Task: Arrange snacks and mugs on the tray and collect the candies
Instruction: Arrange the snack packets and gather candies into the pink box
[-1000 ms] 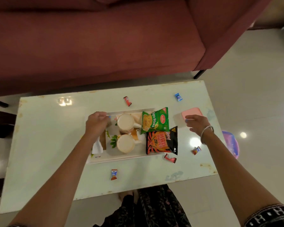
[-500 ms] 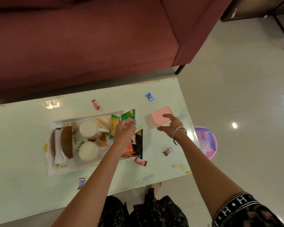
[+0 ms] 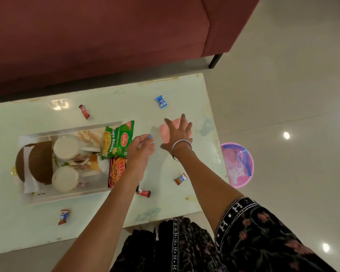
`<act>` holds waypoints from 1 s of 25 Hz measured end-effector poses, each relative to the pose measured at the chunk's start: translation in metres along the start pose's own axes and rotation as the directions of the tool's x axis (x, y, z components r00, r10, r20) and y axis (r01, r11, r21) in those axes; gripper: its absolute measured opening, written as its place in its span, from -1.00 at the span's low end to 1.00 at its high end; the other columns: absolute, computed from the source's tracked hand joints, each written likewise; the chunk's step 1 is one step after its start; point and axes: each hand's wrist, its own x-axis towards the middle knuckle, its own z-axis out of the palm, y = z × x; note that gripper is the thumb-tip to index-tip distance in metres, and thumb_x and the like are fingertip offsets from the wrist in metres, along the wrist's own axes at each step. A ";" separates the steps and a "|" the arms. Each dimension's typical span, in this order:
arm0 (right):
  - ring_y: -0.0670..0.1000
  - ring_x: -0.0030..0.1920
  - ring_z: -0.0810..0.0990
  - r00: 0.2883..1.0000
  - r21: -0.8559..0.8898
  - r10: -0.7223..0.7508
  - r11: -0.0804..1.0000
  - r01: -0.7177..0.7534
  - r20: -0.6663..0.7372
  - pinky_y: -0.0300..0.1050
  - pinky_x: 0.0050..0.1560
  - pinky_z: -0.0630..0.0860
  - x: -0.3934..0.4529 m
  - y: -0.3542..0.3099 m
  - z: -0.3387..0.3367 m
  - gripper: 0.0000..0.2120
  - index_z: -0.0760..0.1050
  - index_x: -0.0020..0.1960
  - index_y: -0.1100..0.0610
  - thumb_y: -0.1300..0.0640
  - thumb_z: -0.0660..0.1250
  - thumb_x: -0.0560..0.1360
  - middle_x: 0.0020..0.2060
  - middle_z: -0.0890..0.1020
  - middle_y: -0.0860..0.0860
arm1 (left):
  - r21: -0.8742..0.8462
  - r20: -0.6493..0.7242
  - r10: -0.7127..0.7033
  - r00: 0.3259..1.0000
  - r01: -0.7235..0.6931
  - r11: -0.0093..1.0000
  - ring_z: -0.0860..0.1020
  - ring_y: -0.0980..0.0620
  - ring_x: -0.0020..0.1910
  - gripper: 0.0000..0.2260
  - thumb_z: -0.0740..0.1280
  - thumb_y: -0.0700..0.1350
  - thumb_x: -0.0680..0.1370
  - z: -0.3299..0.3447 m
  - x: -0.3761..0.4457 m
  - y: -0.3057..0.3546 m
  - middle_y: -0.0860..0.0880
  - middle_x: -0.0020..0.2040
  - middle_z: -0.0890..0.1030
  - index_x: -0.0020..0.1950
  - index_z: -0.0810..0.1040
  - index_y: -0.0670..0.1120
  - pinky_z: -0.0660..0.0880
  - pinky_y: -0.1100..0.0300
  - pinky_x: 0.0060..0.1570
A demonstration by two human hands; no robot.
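The right hand (image 3: pixel 177 132) lies flat on a small pink box (image 3: pixel 166 130), fingers (image 3: pixel 183 120) spread wide over its lid. My guess is that it is steadying the box or about to open it, since a box like that would suit loose candies; what is inside I cannot see. The left hand (image 3: pixel 140 149) hovers just to the left of those fingers, open and loosely curled, holding nothing, as if coming over to help with the lid.

The candies are scattered on the counter (image 3: pixel 114 107), none collected. A blue candy (image 3: pixel 161 101) lies just beyond the right fingertips. A red candy (image 3: pixel 84 111) sits farther out to the left. An orange candy (image 3: pixel 181 179) lies back near the right forearm, another red one (image 3: pixel 144 192) shows beside the left forearm, and a fifth candy (image 3: pixel 63 216) rests near the counter's front edge.

To the left of both hands, the tray (image 3: pixel 67 197) looks fully set: two mugs (image 3: pixel 66 147), both upright side by side, a green packet of soya sticks (image 3: pixel 117 141) and a red snack packet (image 3: pixel 116 171) at the end nearest the fingers, and brown rounds on white paper (image 3: pixel 40 161) at the far end. With the tray filled, gathering the candies seems to be the step in hand.

On the floor past the counter's right end stands a pink basket (image 3: pixel 238 183) holding a clear zip bag (image 3: pixel 240 160).
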 end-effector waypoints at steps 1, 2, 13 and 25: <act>0.31 0.48 -0.24 1.000 -0.035 -0.005 0.999 0.006 0.009 0.42 0.29 0.25 0.004 -0.002 0.001 -0.13 0.04 0.44 -0.25 0.00 0.50 0.32 0.50 -0.29 0.06 | -0.002 -0.015 0.005 1.000 -0.005 1.000 0.57 0.06 -0.11 -0.89 0.28 -0.20 0.54 0.002 0.001 -0.001 0.00 -0.14 0.58 0.06 0.49 -0.12 0.52 0.28 -0.10; 0.34 0.47 -0.26 1.000 -0.074 -0.009 0.997 0.011 0.021 0.45 0.27 0.22 0.008 -0.003 0.004 -0.13 0.02 0.43 -0.28 -0.04 0.50 0.31 0.49 -0.32 0.05 | -0.004 -0.028 0.005 1.000 -0.005 1.000 0.57 0.05 -0.09 -0.90 0.28 -0.20 0.54 0.004 0.002 -0.002 0.01 -0.14 0.58 0.05 0.49 -0.11 0.52 0.28 -0.10; 0.27 0.29 0.17 0.992 0.134 0.118 0.985 -0.109 -0.055 0.10 0.07 0.47 0.006 0.014 -0.003 -0.29 0.25 0.22 -0.25 -0.06 0.52 0.17 0.38 0.08 0.05 | 0.025 -0.014 -0.003 1.000 0.003 1.000 0.52 0.07 -0.11 -0.84 0.26 -0.15 0.55 0.012 0.008 0.000 -0.04 -0.09 0.55 0.12 0.49 -0.13 0.50 0.19 0.01; 0.13 0.09 0.51 0.958 0.600 -0.256 0.790 0.128 0.132 0.02 -0.22 0.65 -0.050 0.012 -0.058 -0.35 0.39 0.04 -0.30 0.00 0.58 0.04 0.07 0.41 -0.04 | -0.178 0.409 -0.446 0.796 0.549 0.817 0.58 -0.17 -0.01 -0.53 0.40 0.10 0.37 0.011 0.016 0.018 -0.20 0.02 0.58 0.21 0.49 -0.08 0.54 -0.14 0.08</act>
